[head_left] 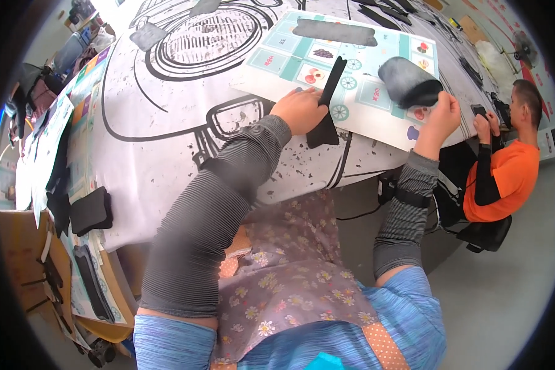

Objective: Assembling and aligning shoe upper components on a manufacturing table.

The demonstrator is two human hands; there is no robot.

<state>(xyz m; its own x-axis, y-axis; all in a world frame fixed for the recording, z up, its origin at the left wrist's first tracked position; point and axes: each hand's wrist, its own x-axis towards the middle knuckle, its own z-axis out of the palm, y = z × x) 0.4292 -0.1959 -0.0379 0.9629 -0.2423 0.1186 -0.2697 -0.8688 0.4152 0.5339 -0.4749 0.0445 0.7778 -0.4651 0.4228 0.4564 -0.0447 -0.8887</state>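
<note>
My left hand (300,111) is closed on a narrow black piece (332,83) with a flared lower end, which looks like fabric or foam. It stands on edge over a printed card sheet (364,120) on the table. My right hand (441,120) is pinched at the near edge of a grey-faced piece (404,80), which bends over to show black at that edge. The fingertips partly cover where they meet it. Farther back on the same sheet lies a flat grey strip (334,31) with wavy ends.
A white cloth with black line drawings covers the table (166,157). More black pieces (92,211) hang over its left edge, and others (382,15) lie at the far side. A person in orange (502,179) sits at the right, handling a small dark piece.
</note>
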